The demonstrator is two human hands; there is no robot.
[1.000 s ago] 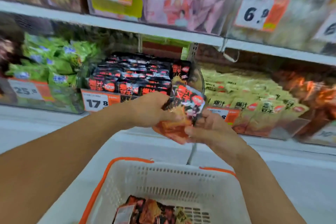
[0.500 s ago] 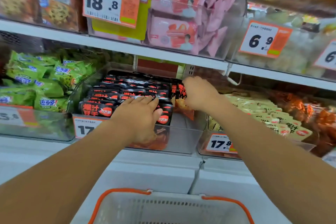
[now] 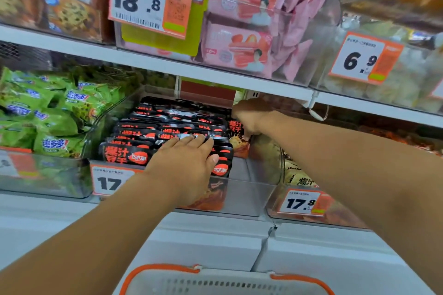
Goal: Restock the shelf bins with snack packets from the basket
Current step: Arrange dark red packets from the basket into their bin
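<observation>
One second before, I held one black and red packet (image 3: 237, 137) with both hands above the basket (image 3: 225, 280), in front of the shelf. Now it stood inside the clear bin (image 3: 249, 189), at the right end of the rows of the same black packets (image 3: 167, 127), close to the bin's right wall. My right hand (image 3: 249, 117) was deep in the bin, and its fingers were curled around the top of this packet, gripping it while I pushed it down. My left hand (image 3: 184, 163) had left the packet; it lay flat with straight fingers on the front rows in the bin and pressed them, holding nothing.

In the last half second the hands moved very little, so I judged that the packet was almost seated. This means one more packet was nearly stocked. A free space remained at the front right of the bin, so I think more packets could go there. The basket was below the bin, only its rim visible, so I could not tell how many packets were left in it.
</observation>
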